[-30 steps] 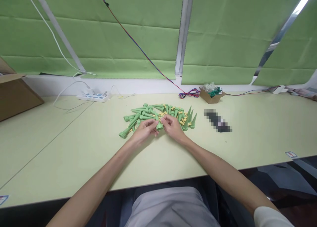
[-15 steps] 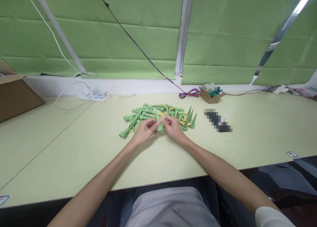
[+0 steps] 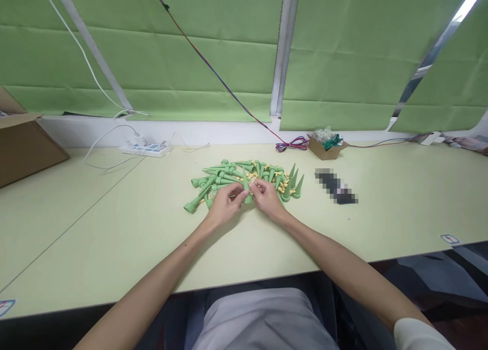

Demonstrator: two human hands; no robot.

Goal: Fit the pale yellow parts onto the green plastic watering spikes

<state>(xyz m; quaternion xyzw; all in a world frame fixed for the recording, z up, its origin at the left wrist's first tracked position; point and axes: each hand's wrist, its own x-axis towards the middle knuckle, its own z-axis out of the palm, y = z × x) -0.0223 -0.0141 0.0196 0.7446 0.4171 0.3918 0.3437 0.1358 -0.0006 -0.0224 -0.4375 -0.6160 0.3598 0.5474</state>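
Observation:
A green plastic spike (image 3: 246, 179) points upward between my hands, its wide base low. My left hand (image 3: 227, 202) grips it near the base with thumb and fingers. Pinched against its right side, my right hand (image 3: 267, 198) has closed fingers; what they hold is too small to make out. Behind and around both hands spreads a pile of green spikes (image 3: 229, 171) with caps, mixed with small yellow pieces (image 3: 282, 187). A few spikes (image 3: 299, 187) stand upright at the pile's right end.
On the pale table (image 3: 133, 238), a power strip (image 3: 147, 149) lies at the back left beside a large cardboard box (image 3: 30, 149). A small carton (image 3: 326, 149) with plastic bags and a coiled cable (image 3: 292, 144) sit at the back. A blurred dark object (image 3: 335, 186) lies right.
My left hand has shifted slightly right, and the held spike has turned a little more upright. My right hand has barely moved.

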